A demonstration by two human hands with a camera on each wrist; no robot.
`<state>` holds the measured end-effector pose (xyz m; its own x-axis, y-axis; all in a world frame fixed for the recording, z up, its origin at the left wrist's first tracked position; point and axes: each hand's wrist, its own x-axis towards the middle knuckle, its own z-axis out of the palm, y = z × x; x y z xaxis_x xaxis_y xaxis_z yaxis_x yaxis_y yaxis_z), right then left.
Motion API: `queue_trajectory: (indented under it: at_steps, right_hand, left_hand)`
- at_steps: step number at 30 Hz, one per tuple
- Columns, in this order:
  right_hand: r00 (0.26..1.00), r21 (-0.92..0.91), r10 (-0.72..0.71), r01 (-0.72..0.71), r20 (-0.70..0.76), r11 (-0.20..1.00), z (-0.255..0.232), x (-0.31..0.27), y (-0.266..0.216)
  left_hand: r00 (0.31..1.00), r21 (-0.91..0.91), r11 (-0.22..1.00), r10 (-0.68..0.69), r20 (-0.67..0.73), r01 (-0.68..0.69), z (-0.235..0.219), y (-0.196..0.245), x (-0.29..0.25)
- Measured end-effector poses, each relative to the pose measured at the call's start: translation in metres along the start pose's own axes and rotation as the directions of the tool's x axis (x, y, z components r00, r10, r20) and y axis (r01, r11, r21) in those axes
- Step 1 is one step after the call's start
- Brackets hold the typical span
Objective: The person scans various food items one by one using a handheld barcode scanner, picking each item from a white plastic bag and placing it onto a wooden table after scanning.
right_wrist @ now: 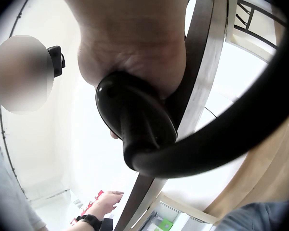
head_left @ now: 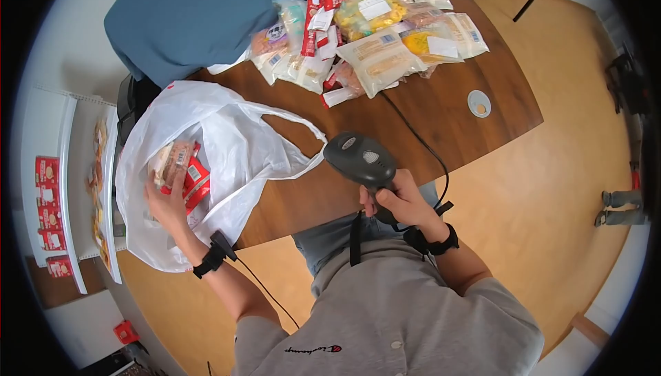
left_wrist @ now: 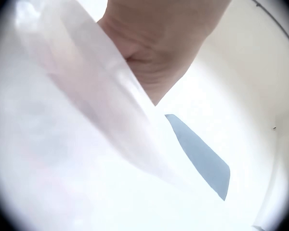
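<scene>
Inside the white plastic bag [head_left: 227, 118] at the left, my left hand [head_left: 167, 205] grips a clear food pack [head_left: 177, 154] with a barcode label, thumb and fingers on either side. A red packet [head_left: 197, 182] lies against that pack in the bag. My right hand [head_left: 406, 200] holds a black barcode scanner [head_left: 359, 158] by its handle, head toward the bag. In the right wrist view the scanner's handle base [right_wrist: 135, 110] and thick cable come out below the palm. The left wrist view shows blurred bag film beside the wrist, with the fingers hidden.
Several bagged foods [head_left: 382, 59] and red packets are piled at the back of the wooden table [head_left: 492, 131]. A round cable cap [head_left: 479, 104] sits near its right edge. A blue cloth [head_left: 213, 14] lies behind the bag. Shelves [head_left: 72, 190] with red boxes stand left.
</scene>
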<state>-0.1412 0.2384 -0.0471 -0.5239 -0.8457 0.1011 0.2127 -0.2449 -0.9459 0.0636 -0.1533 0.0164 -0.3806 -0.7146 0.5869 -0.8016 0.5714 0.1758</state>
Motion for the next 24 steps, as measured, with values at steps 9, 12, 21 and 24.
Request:
queue_trajectory:
  at_steps: [9, 12, 21, 24]
  right_hand:
    - [1.000, -0.002, -0.014, 0.014, -0.010, 1.000, 0.001, -0.001, 0.002]
    - [0.999, -0.014, -0.040, 0.040, 0.003, 0.999, 0.000, 0.000, 0.003]
    - [0.997, -0.027, -0.055, 0.054, -0.047, 0.998, 0.002, -0.003, 0.004]
    - [0.998, -0.044, -0.055, 0.053, -0.034, 0.998, 0.002, -0.001, 0.002]
  left_hand:
    - [0.948, -0.728, 0.677, 0.289, 0.133, -0.104, 0.011, 0.176, -0.004]
    - [0.904, -0.756, 0.653, 0.351, 0.244, -0.050, 0.044, 0.233, 0.017]
    - [0.872, -0.590, 0.766, 0.446, 0.202, -0.255, 0.085, 0.294, 0.027]
    - [0.809, -0.535, 0.700, 0.586, 0.052, -0.473, 0.112, 0.279, 0.039]
